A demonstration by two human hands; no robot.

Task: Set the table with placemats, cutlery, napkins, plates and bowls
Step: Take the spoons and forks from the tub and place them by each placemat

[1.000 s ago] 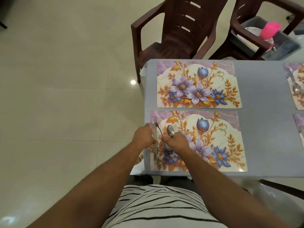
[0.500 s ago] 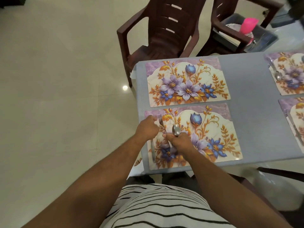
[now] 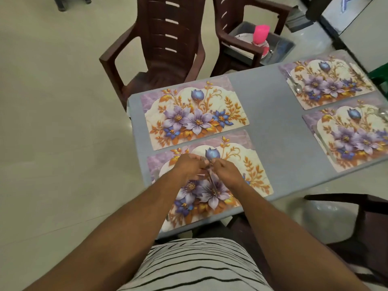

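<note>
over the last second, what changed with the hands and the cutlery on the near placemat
Both hands moved from the near placemat's left edge toward its middle. The left hand and right hand now meet over the cutlery, of which only the handles show; the fork tines and spoon bowl seen before are hidden. The bare far placemat and the two placemats on the right kept their places on the table.

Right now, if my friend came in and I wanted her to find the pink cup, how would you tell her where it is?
Start at the grey table with the flowery placemats, then look past its far edge to the two brown chairs. The right chair has a grey tub on its seat, and the pink cup stands upside down inside it. It is the only bright pink thing among the pale dishes there.
</note>
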